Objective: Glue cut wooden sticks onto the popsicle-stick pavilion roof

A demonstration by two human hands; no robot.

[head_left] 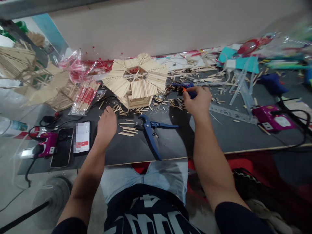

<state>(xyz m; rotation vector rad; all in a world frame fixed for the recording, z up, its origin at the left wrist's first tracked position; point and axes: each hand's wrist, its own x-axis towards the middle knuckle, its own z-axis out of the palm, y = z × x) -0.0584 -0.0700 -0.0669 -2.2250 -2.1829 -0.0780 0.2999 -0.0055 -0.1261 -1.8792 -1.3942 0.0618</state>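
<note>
My right hand (199, 99) is closed around the handle of a blue glue gun (187, 85) with an orange trigger, low over the scattered stick bits. My left hand (107, 122) is closed above the table's left half, beside short cut sticks; whatever its fingers hold, if anything, is hidden. Between and beyond the hands sits a flower-shaped model (146, 73) built of thin wooden sticks, with a stick-covered panel at its front. Nearer to me lies an open blue-handled cutter (149, 130), next to a small group of cut sticks (128, 131).
Bagged sticks (85, 97), a second stick model (48, 81) and two phones (62, 148) lie left. Purple power adapters (273, 117) with cables sit at both ends. A clear ruler (231, 113) and glue sticks (240, 81) lie right. A wall stands behind.
</note>
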